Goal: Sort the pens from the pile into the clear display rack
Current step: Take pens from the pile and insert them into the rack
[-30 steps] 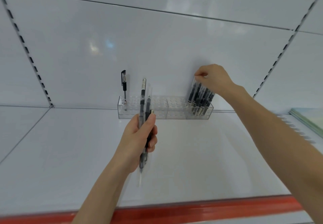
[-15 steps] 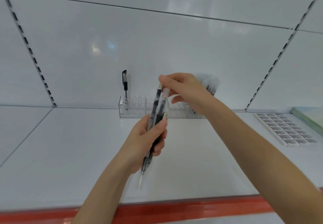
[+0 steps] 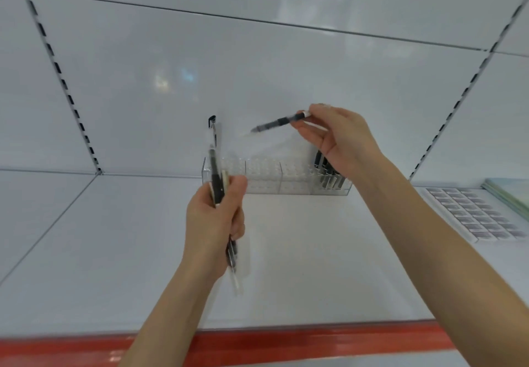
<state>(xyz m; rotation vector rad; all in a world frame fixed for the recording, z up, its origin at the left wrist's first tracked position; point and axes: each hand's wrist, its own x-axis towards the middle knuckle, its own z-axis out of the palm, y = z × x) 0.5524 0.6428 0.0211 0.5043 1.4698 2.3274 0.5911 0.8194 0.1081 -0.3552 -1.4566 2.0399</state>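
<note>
Pinching one pen [image 3: 279,122] in right hand [image 3: 340,137] above clear rack [image 3: 274,177]; left hand [image 3: 214,223] fingers gripping pen bundle [image 3: 219,192].

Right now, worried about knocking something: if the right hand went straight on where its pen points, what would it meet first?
Probably the lone upright pen at the clear display rack's left end; the right hand's held pen aims left at it, depth unclear.

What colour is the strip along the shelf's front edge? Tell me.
The strip is red, clearest low in the head view.
</note>
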